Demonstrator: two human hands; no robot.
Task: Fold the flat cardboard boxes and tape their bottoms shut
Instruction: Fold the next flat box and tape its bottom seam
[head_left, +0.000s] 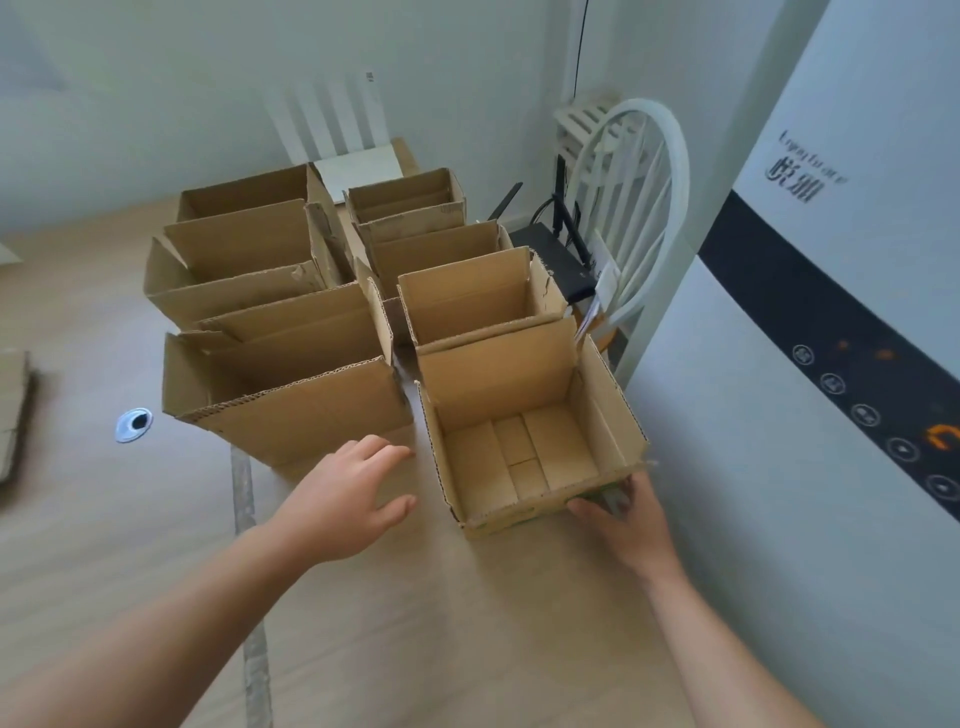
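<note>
The cardboard box (498, 379) nearest the person stands upright on the wooden floor (415, 623), already folded into shape, its top open and its bottom flaps lying closed and flat inside. The right hand (623, 519) grasps the near right corner of this cardboard box, with the thumb laid along the outside of the near wall and the fingers wrapped round onto the right side; something greenish shows on the wall under the thumb, too blurred to tell what it is. The left hand (348, 499) hovers to the left of the cardboard box, near it but not touching, palm down, fingers spread and relaxed, holding nothing. Just left of the cardboard box stands a bigger box (291, 410), also open at the top, and directly behind the cardboard box, touching its back wall, is a smaller box (478, 301). More open boxes (244, 249) stand behind these in two rows running away from the cardboard box. Well to the left of the cardboard box a small pale roll (134, 423) with a dark centre lies on the floor, and further left some flat cardboard (13, 410) shows at the frame edge. Right of the cardboard box rises a tall white appliance (831, 312) with a dark control band, and behind and to the right stands a white chair (639, 208).
</note>
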